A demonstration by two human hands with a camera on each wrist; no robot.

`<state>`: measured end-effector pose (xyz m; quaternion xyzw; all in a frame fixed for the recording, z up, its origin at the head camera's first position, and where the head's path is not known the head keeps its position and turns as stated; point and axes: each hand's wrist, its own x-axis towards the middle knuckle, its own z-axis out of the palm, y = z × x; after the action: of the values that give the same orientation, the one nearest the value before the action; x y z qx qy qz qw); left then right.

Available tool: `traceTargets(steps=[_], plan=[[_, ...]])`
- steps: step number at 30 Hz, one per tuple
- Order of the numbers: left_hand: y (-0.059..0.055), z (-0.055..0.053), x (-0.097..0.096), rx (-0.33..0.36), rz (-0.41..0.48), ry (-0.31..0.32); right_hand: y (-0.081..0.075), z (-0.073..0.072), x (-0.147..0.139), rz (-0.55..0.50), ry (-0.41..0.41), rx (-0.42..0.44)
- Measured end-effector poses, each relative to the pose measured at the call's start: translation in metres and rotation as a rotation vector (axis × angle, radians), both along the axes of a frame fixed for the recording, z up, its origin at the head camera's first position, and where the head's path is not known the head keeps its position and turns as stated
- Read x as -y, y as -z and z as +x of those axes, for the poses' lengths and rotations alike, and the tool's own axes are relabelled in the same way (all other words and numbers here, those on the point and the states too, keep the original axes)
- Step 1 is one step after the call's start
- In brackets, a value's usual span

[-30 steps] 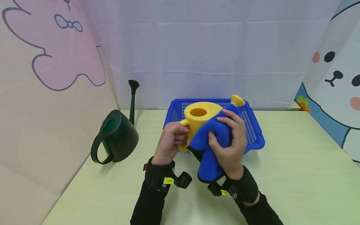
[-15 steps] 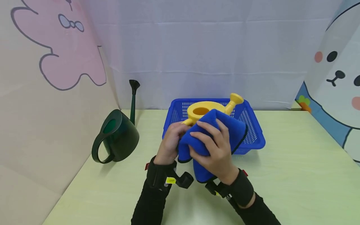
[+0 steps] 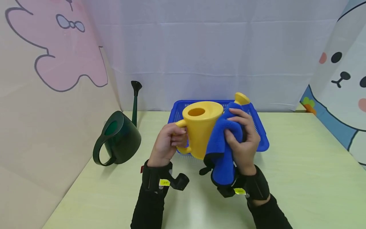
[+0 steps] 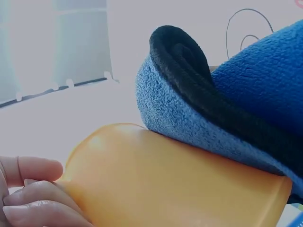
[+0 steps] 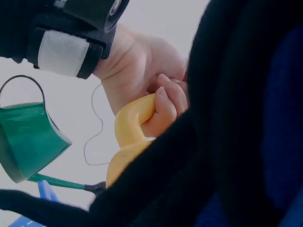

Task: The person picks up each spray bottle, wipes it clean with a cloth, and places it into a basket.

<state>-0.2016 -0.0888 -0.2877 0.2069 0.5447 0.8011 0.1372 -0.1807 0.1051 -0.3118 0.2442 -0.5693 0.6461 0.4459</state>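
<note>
My left hand [image 3: 168, 143] grips the handle of a yellow watering can [image 3: 201, 133], its fingers curled round it. The can is held up in front of a blue basket, its opening facing up. My right hand [image 3: 244, 140] holds a bunched blue cloth [image 3: 221, 143] with dark edging against the can's right side and spout, just below the yellow spout head [image 3: 241, 98]. In the left wrist view the cloth [image 4: 165, 104] lies along the can's body [image 4: 165, 179]. Cloth fills much of the right wrist view, where my left hand [image 5: 151, 80] shows round the handle.
A dark green watering can [image 3: 123, 143] stands on the table [image 3: 300, 178] to the left, its long spout pointing up. Behind the yellow can sits the blue perforated basket [image 3: 261, 140]. White and printed cloth walls [image 3: 183, 57] enclose the back and sides.
The cloth passed left across the front of the yellow can, then back right onto the spout side. The can now stands slightly further left and its body is uncovered again.
</note>
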Motion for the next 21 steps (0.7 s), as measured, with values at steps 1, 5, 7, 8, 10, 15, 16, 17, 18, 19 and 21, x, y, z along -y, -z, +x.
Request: traceTargets(steps=[1, 5, 7, 8, 10, 15, 16, 17, 18, 19, 21], plan=[[0.0, 0.0, 0.0, 0.001, 0.005, 0.0, 0.0, 0.0, -0.001, -0.008, -0.002, 0.015], [0.0, -0.001, -0.004, 0.009, 0.022, -0.039, 0.0, -0.002, -0.003, -0.071, -0.009, 0.057], [0.0, -0.002, -0.007, 0.011, 0.04, -0.071, 0.0, -0.004, -0.005, -0.133, -0.02, 0.068], [0.0, -0.003, -0.009, 0.01, 0.051, -0.089, 0.0, -0.004, -0.006, -0.171, -0.025, 0.071], [0.001, -0.004, -0.012, 0.012, 0.07, -0.132, -0.001, -0.005, -0.01, -0.246, -0.038, 0.066], [0.005, -0.011, -0.016, 0.024, 0.08, -0.262, -0.006, -0.004, -0.023, -0.371, -0.053, 0.039], [0.006, -0.013, -0.016, 0.026, 0.078, -0.287, -0.008, -0.003, -0.026, -0.39, -0.055, 0.036], [0.008, -0.015, -0.016, 0.024, 0.074, -0.307, -0.009, -0.003, -0.028, -0.408, -0.052, 0.034], [0.01, -0.018, -0.016, 0.021, 0.065, -0.329, -0.011, -0.002, -0.031, -0.426, -0.044, 0.035], [0.012, -0.022, -0.016, 0.019, 0.049, -0.351, -0.013, -0.002, -0.034, -0.444, -0.031, 0.038], [0.016, -0.029, -0.015, 0.017, -0.008, -0.396, -0.017, -0.002, -0.039, -0.482, 0.002, 0.044]])
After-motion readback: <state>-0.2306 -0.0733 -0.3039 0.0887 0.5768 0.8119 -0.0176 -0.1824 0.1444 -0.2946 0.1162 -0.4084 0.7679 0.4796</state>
